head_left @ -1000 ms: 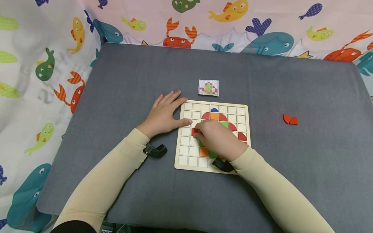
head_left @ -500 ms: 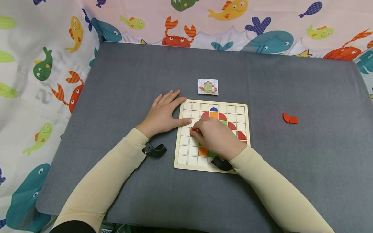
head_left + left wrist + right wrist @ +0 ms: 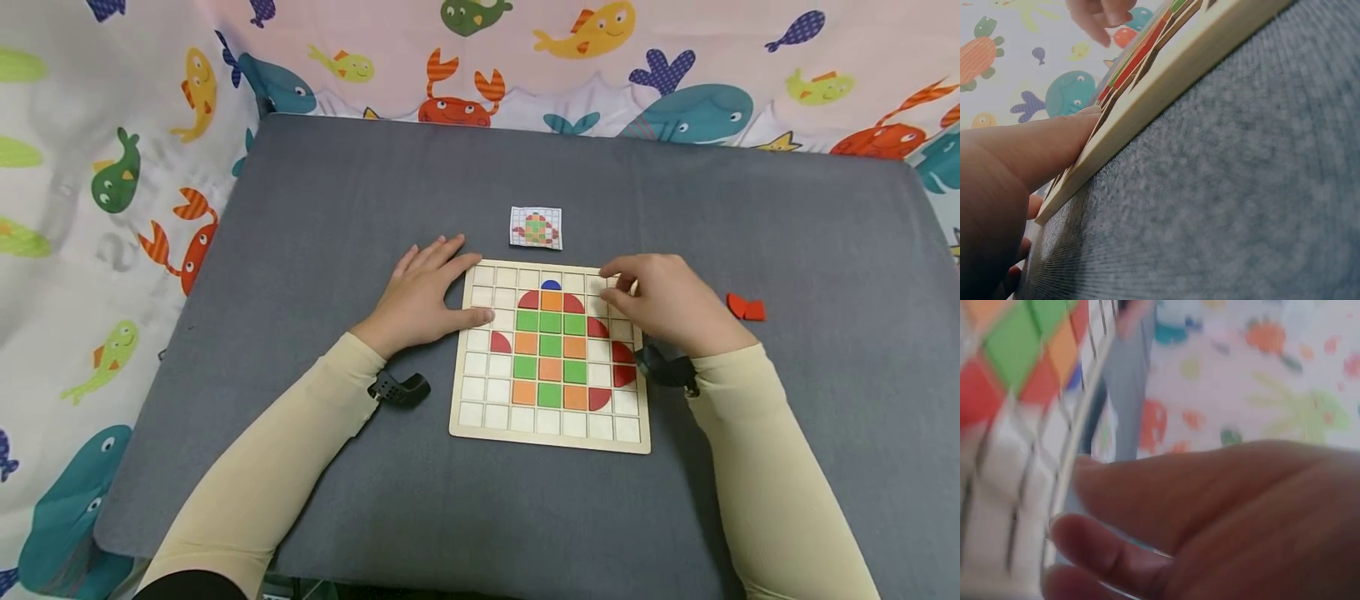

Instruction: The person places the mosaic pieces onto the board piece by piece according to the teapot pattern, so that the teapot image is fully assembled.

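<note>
A wooden grid board (image 3: pixel 487 414) lies on the grey table, with green and orange squares, red quarter-round pieces and a blue half-round piece in its cells. My left hand (image 3: pixel 420 292) is spread at the board's upper left corner; its thumb (image 3: pixel 1063 134) rests on the board's rim. Over the upper right corner hovers my right hand (image 3: pixel 667 300), fingers loosely bent, with nothing visible between thumb and fingertips. A red quarter-round piece (image 3: pixel 500 342) sits in a cell on the left side. The right wrist view is blurred.
Beyond the board lies a small picture card (image 3: pixel 536 228) with a similar coloured pattern. Two loose red pieces (image 3: pixel 745 308) lie on the table (image 3: pixel 360 200) to the right. A curtain (image 3: pixel 510 67) printed with sea animals hangs behind and at the left.
My right hand has left the red quarter-round piece in the left-side cell and moved right, to the board's upper right corner, uncovering the pattern. My left hand has stayed put.
</note>
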Tool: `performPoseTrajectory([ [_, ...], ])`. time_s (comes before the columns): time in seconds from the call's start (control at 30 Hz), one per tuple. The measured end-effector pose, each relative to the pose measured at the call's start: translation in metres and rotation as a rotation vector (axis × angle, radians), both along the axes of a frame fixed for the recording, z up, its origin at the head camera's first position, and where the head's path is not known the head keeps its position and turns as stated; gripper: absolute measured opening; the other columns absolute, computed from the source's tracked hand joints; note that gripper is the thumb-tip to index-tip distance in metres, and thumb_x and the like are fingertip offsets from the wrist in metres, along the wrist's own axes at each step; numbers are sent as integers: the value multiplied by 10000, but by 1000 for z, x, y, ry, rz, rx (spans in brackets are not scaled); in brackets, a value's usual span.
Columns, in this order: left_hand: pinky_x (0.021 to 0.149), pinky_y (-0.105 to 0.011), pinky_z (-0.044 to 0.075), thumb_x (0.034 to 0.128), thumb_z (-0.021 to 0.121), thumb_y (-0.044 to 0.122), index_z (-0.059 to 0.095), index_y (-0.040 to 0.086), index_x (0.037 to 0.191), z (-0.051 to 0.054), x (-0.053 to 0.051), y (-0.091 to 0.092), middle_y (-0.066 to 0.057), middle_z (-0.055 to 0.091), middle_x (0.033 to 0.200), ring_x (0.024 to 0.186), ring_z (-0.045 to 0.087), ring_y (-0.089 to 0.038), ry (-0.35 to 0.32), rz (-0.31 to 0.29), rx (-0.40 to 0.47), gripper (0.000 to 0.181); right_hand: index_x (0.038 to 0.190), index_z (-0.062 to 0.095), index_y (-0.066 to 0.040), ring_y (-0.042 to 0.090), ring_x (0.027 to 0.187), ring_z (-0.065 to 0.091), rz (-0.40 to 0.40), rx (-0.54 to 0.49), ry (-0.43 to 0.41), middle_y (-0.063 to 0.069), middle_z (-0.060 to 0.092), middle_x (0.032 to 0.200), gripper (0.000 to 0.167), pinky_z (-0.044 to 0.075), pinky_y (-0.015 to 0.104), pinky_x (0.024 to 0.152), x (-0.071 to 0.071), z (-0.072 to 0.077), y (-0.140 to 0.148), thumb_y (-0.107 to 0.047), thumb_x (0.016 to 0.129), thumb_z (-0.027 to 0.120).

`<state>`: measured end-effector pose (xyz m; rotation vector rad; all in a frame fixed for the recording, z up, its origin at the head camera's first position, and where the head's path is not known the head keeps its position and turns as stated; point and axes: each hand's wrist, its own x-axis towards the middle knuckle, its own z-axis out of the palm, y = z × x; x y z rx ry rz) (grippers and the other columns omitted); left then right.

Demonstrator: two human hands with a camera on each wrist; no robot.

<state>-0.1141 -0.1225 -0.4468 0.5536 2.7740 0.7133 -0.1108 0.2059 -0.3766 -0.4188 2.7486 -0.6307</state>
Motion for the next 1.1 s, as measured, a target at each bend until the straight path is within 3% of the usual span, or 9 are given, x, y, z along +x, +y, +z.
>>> performPoseTrajectory([
  [0.17,1311,-502,-17,902,683,707,437,250,1619,-1,1,0,-31,227,1748,1630,123,-248,5,-7,6,885,1286,713,-1,335,897,630,-78,21,-45,238,697,1105,351,511,405,671,-10,0,44,-173,980,721],
  [0.4,1311,-503,-16,906,676,709,430,247,1623,-2,0,1,-34,220,1750,1632,118,-251,6,-15,9,888,1318,686,-17,431,1119,616,-151,42,-108,326,650,1248,442,517,592,891,-16,-1,94,-284,972,749],
  [0.6,1310,-506,-15,907,680,702,430,251,1624,-1,1,1,-28,220,1750,1631,119,-246,7,-12,5,883,1406,620,-30,414,1085,668,-215,46,-212,349,586,1344,617,538,573,897,-13,-1,126,-462,980,733],
  [0.77,1310,-507,-18,911,668,712,429,251,1624,1,1,1,-32,220,1750,1632,116,-248,5,-16,7,881,1338,617,18,408,1089,585,-240,78,-259,302,628,1230,572,535,464,788,-10,1,145,-401,973,751],
  [0.9,1311,-506,-18,914,666,710,426,248,1626,1,1,1,-32,218,1750,1633,113,-248,4,-13,3,882,1237,631,60,312,945,617,-208,88,-277,192,693,1043,452,511,356,711,-12,-2,152,-283,969,756],
  [1.1,1311,-506,-16,914,666,709,421,251,1628,2,2,0,-30,218,1750,1633,111,-243,5,-9,-7,883,1182,652,56,245,851,608,-194,70,-279,124,687,955,379,513,357,673,-14,-6,148,-246,975,747],
])
